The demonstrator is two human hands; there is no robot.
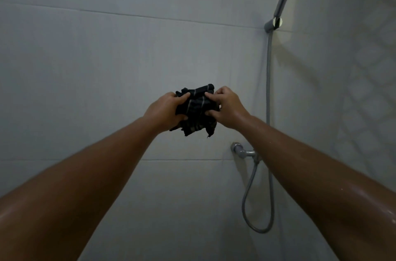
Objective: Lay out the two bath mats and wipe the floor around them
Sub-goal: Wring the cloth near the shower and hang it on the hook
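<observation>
A bunched dark cloth with thin pale stripes hangs in the air in front of a white tiled wall. My left hand grips its left side, thumb on the front. My right hand pinches its right side with curled fingers. Both arms are stretched out ahead of me. The cloth's lower corners dangle below my hands. No bath mat and no floor is in view.
A shower tap juts from the wall just below my right forearm. Its grey hose loops down and runs up to a bracket holding the shower handle at the upper right. The right wall has patterned tiles.
</observation>
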